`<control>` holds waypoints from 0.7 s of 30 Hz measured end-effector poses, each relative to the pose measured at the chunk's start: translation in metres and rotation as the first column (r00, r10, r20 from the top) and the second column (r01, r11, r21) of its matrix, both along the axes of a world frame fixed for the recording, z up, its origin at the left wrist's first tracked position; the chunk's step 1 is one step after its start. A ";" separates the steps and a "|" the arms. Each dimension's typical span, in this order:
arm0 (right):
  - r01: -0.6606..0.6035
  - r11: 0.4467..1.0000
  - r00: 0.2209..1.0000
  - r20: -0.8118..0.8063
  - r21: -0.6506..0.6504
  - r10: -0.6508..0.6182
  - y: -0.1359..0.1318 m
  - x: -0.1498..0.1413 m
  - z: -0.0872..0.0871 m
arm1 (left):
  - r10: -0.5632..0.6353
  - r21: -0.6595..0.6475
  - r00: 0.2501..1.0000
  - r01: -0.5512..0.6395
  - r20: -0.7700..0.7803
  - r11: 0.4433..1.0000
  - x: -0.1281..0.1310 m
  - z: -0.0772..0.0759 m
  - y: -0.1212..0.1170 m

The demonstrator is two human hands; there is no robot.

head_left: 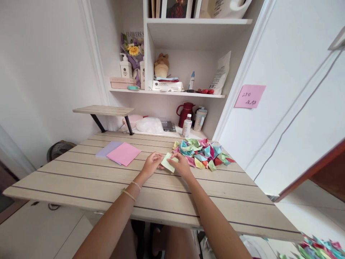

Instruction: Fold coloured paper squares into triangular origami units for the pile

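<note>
A small pale green sheet of paper (168, 164), folded in part, is held between my two hands above the wooden table. My left hand (153, 162) pinches its left edge, with the fingers curled. On the other side my right hand (180, 164) grips the sheet's right part between thumb and fingers. Just beyond my right hand lies a heap of folded paper pieces (201, 157) in blue, pink, yellow, red and green. To the left, a pink stack of square paper (124, 153) overlaps a lilac one (105, 151).
The slatted table (107, 183) has a small raised shelf (104, 110) at back left. A bottle (186, 126), red jug (185, 113) and cup (200, 118) stand behind the heap. More folded pieces (320, 248) lie low at right.
</note>
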State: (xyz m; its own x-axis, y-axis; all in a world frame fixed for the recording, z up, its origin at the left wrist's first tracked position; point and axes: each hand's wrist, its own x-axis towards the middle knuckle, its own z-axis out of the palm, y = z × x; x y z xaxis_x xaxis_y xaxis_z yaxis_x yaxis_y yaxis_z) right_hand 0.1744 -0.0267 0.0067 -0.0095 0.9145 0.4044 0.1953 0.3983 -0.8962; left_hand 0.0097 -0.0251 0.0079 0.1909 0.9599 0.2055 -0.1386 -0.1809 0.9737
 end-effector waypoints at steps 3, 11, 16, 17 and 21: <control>-0.001 1.000 0.999 -0.054 -0.025 0.000 0.002 -0.001 -0.002 | -0.044 -0.021 0.999 0.044 0.000 0.999 0.002 0.000 -0.002; -0.089 0.996 0.989 0.117 -0.006 0.089 0.004 0.006 0.002 | 0.089 0.028 0.996 -0.089 0.000 0.996 -0.003 0.003 0.002; -0.090 0.992 0.974 0.216 0.083 0.070 0.000 0.006 0.006 | 0.079 0.079 0.996 -0.076 -0.037 0.994 -0.006 0.008 0.000; -0.085 0.991 0.969 0.240 0.105 0.058 0.000 0.006 0.006 | 0.079 0.098 0.995 -0.072 -0.067 0.993 -0.006 0.009 -0.001; -0.050 0.985 0.965 0.263 0.166 0.005 -0.002 0.005 0.008 | 0.079 0.105 0.989 -0.065 -0.129 0.992 -0.006 0.009 -0.002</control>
